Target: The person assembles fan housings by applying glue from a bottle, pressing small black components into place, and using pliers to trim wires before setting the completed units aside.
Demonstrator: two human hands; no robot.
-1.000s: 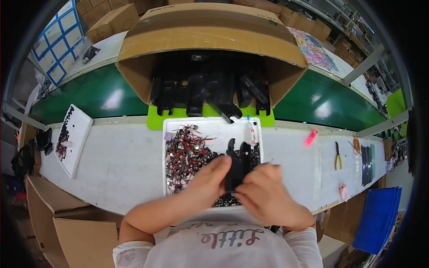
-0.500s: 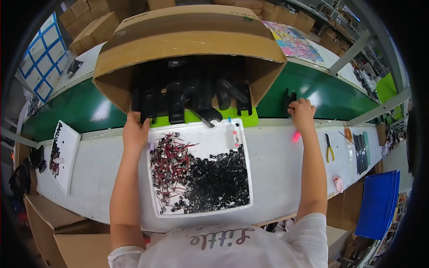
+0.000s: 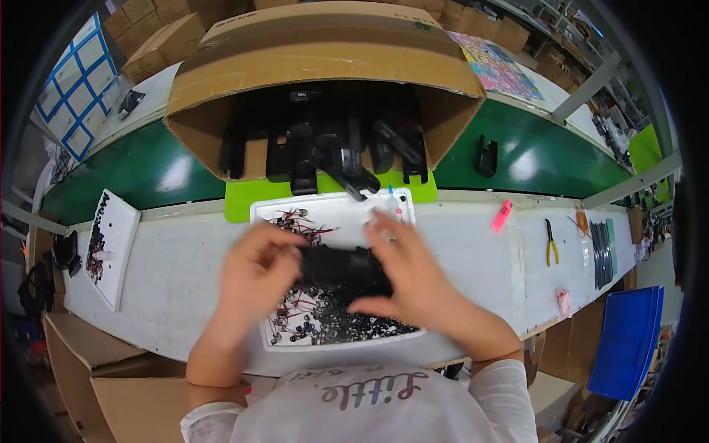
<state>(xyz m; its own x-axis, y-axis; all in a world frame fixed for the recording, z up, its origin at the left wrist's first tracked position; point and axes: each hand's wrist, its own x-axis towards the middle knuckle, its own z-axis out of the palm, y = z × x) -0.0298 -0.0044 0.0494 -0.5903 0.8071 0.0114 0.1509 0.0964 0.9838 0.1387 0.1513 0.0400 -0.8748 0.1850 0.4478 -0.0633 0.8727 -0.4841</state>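
My left hand (image 3: 258,269) is closed on one end of a long black plastic housing (image 3: 336,267), blurred by motion. The housing hangs over a white foam tray (image 3: 340,345). At its other end my right hand (image 3: 410,273) is open, thumb and fingers spread on either side of it. Below lie a heap of small black parts (image 3: 354,325) and red-and-black wired pieces (image 3: 299,303), partly hidden by the hands and the housing. Beyond the tray, more black housings (image 3: 303,159) fill a cardboard box (image 3: 325,55) lying with its opening toward me.
Another black housing (image 3: 486,156) lies on the green belt (image 3: 521,162). To the right are a pink lighter-like piece (image 3: 502,215), yellow-handled pliers (image 3: 552,242) and a blue bin (image 3: 626,340). A smaller white tray (image 3: 118,258) of parts stands at left.
My left hand has left the box edge and now holds a housing over the tray. My right hand has let go of the housing on the belt and come to the tray.
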